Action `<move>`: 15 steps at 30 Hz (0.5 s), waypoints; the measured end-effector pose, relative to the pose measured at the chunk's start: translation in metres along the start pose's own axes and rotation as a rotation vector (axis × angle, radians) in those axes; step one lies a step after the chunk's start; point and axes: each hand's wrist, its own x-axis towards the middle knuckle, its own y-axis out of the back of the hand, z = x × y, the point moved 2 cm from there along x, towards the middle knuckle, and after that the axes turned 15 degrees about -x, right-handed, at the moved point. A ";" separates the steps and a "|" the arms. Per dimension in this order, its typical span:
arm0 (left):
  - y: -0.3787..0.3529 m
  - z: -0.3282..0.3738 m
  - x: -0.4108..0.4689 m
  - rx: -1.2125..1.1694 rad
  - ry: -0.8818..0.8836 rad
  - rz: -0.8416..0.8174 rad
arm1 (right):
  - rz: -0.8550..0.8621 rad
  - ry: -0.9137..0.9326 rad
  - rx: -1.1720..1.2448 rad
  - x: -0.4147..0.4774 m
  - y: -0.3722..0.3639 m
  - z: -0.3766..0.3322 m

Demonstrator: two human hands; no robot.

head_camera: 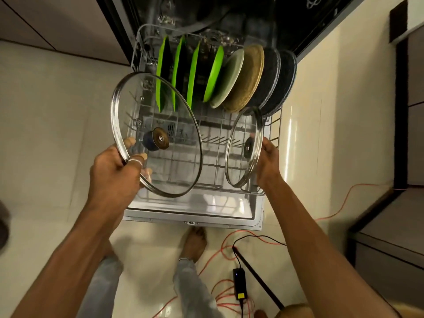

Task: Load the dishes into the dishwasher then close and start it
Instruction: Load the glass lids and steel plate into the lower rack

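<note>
Large round clear-glass pan lid, steel-rimmed (pixel 160 111): left hand (pixel 115 167) is pinching its rim, holding it above the white wire dishwasher rack (pixel 276 127). Smaller matching glass lid (pixel 241 125): right hand (pixel 268 160) is gripping its edge. Both likely rigid, breakable, slippery; rims are looking the safest hold.

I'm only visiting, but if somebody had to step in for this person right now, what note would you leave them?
Left grip: holds the large glass lid by its rim, over the pulled-out rack.
Right grip: holds the small glass lid by its rim, at the rack's right side.
Done: a row of plates stands on edge at the rack's back.
Left: place both lids, slide the rack in, shut the door, start the cycle.
</note>
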 end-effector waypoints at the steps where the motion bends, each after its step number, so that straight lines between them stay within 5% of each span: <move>1: -0.001 -0.002 0.000 0.002 0.002 0.001 | -0.011 -0.015 0.002 0.003 0.002 0.004; 15: -0.006 -0.009 0.000 0.012 0.001 0.014 | -0.031 -0.044 0.139 0.005 0.001 0.013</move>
